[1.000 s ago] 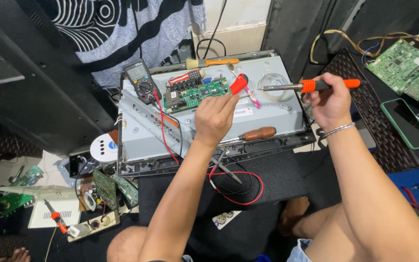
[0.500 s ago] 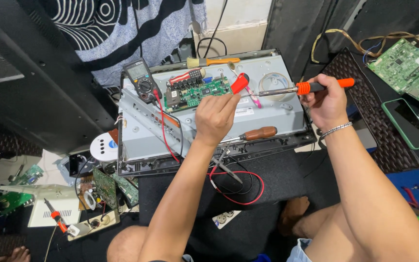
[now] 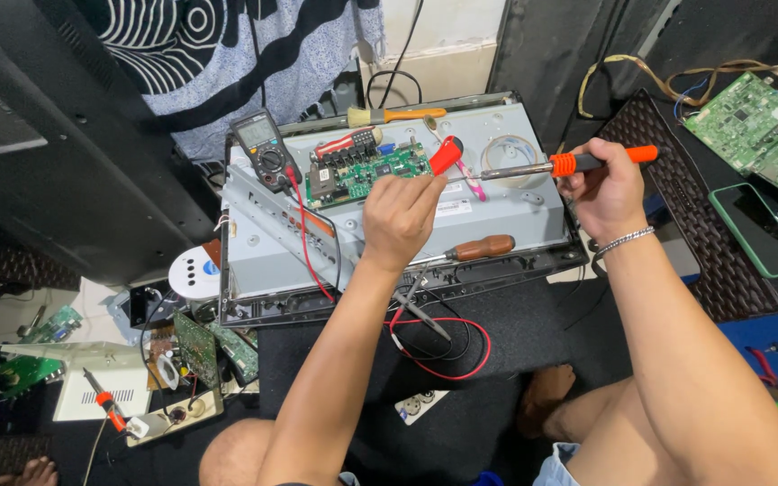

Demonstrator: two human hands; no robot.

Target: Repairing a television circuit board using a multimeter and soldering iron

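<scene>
Two hands work over a grey metal panel lying flat on the floor, with a white rectangular label near its middle. The right hand is closed around an orange-handled soldering iron, whose long axis runs nearly level, tip pointing left toward a red-handled tool. The left hand grips that tool, fingers curled, red end up and to the right, just beside the green circuit board. A multimeter stands at the panel's left corner, a brush along its far edge, and a brown-handled screwdriver near the front edge.
</scene>
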